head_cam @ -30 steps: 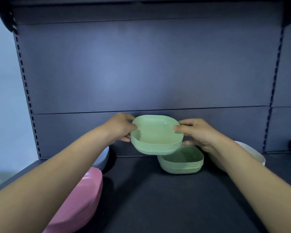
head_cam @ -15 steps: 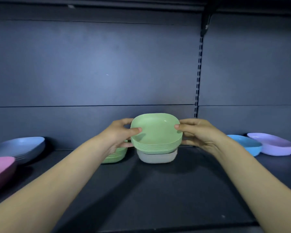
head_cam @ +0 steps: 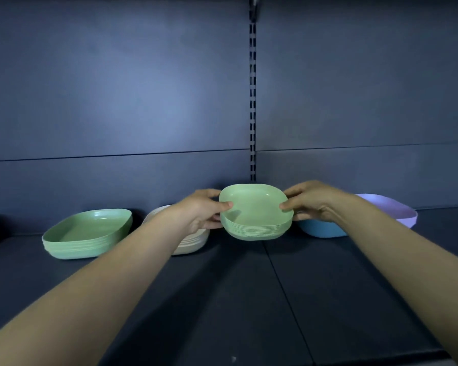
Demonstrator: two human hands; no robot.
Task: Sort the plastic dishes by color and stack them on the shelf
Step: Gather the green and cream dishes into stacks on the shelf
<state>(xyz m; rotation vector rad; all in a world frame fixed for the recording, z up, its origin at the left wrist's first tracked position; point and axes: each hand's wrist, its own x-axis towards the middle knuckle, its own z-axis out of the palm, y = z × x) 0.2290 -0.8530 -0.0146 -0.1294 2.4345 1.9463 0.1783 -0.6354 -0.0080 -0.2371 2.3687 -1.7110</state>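
Keep left hand [head_cam: 201, 211] and right hand [head_cam: 311, 204] clamped on opposite rims of small green plate stack [head_cam: 256, 212], held above dark shelf [head_cam: 275, 299] between cream stack [head_cam: 193, 240] and blue bowl [head_cam: 321, 228]; lower level, clear of both neighbours.

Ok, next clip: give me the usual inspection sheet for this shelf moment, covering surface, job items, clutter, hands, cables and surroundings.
Surface: dark shelf, a seam running front to back near the middle.
Job's things: held green dish stack, raised in both hands; larger green dish stack resting at left; cream dish stack partly behind the left arm; blue dish and lilac dish at right, partly hidden by the right arm.
Clutter: nothing seen.
Grippers: left hand and right hand grip opposite sides of the held green dish stack, thumbs over the rim.
Cables: nothing seen.
Surroundings: dark back panel with a slotted upright.
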